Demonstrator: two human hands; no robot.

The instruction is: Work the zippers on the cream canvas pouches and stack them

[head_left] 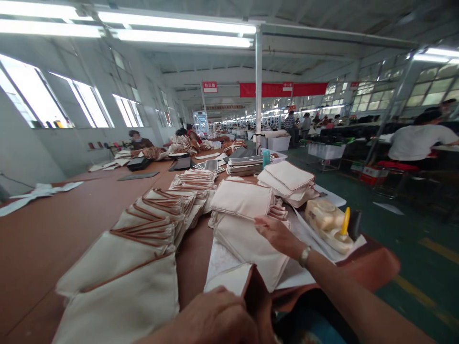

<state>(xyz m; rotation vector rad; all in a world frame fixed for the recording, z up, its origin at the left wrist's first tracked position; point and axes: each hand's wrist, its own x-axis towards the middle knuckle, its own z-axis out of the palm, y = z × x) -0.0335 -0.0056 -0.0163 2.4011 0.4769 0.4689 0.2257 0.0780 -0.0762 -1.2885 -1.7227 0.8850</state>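
- Our left hand is at the near edge of the brown tabletop, its fingers curled closed on a cream fabric piece with a brown inner side.
- Our right hand reaches over the stacked cream fabric pieces, fingertips touching near their edge; we cannot tell whether the fingers pinch a layer. A pale metallic wristband circles that wrist.
- To the left, we see a long overlapping row of cream fabric pieces with brown edging.
- Beyond our right hand lies another pile of cream fabric pieces.
- Right of the stack, we have a cut-open beige plastic container with a yellow handle standing up in it.
- Farther back, a light turquoise cylinder stands beside stacked grey-and-white flat pieces.
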